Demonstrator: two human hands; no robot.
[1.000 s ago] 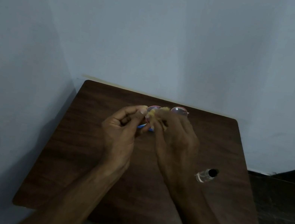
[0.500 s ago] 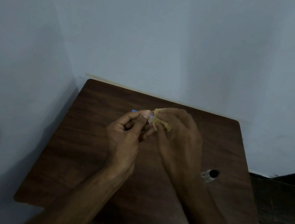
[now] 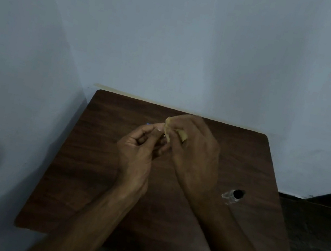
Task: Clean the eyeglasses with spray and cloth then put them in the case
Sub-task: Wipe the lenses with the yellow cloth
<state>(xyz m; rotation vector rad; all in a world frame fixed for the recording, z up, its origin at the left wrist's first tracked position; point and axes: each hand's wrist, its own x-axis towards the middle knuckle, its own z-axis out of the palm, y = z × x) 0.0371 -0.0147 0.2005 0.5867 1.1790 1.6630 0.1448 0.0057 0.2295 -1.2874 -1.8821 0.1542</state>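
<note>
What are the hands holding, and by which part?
Right hand grips a bunched yellow cloth. Left hand pinches the glasses, mostly hidden; which part cannot be told.

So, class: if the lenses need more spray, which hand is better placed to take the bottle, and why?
Probably the right hand: the bottle lies on its side, near that wrist, though it holds the cloth. The left hand pinches the glasses.

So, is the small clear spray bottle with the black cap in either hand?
No, the small clear spray bottle sits on the dark wooden table, apart from the right hand.
</note>
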